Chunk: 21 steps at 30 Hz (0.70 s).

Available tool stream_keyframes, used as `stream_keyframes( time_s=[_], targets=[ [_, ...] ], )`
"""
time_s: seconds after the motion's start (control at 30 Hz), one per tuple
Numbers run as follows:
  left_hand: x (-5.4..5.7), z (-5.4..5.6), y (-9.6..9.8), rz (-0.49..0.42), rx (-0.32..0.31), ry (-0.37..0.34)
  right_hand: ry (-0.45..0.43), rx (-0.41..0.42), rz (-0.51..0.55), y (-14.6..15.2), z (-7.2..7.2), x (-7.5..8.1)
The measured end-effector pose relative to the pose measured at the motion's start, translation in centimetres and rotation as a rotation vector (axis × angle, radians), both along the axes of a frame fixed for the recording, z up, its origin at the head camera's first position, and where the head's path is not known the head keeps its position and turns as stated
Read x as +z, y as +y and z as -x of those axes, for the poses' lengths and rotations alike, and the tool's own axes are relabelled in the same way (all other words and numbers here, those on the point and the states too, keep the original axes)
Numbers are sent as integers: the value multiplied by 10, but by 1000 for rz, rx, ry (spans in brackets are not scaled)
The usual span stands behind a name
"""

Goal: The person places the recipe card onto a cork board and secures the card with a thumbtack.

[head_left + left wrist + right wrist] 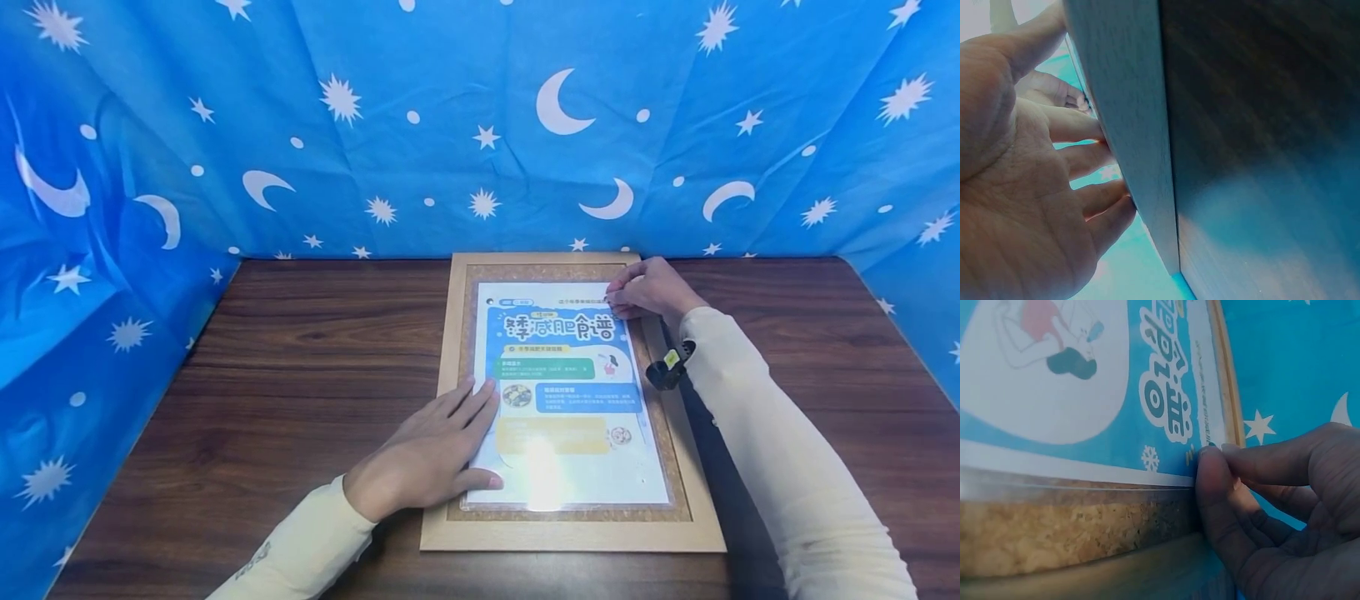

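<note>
A laminated sheet (570, 475) with blue, green and yellow print lies over a cork board (678, 500) in a light wooden frame (570, 537). My left hand (431, 446) rests across the frame's left side, fingers spread, with fingertips and thumb on the sheet's left edge. In the left wrist view its fingers (1110, 228) reach over the frame's side. My right hand (648, 287) pinches at the sheet's upper right corner, thumb and fingertip together. The right wrist view shows this fingertip (1213, 472) covering the corner; whether a small pin is between them I cannot tell.
The framed board lies on a dark wood-grain table (300, 367), its top end near the back edge. Behind and at the sides hangs a blue cloth (450, 175) with white moons and stars. A dark wrist device (667, 367) is on the right arm.
</note>
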<state>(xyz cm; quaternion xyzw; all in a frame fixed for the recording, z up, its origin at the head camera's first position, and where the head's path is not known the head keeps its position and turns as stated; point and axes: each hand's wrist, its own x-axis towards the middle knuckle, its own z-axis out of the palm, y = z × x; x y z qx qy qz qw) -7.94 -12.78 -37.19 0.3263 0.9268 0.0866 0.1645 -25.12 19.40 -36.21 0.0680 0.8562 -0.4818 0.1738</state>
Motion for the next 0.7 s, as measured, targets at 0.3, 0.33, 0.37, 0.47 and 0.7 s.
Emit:
stream_keyframes(
  time_s=[0.3,0.33,0.37,0.47,0.7],
  targets=[
    [-1,-1,-2,-35,10,-7,103,97,-63,19,-23,7],
    [-2,-1,-2,-40,14,-8,114,108,-76,22,-26,8],
    [-2,-1,-2,-44,17,-7,121,122,-91,25,-29,9],
    [-3,-2,-4,-45,26,-9,136,166,-144,33,-39,14],
    [-3,-5,-6,-39,23,-15,175,259,-238,55,-63,18]
  ],
)
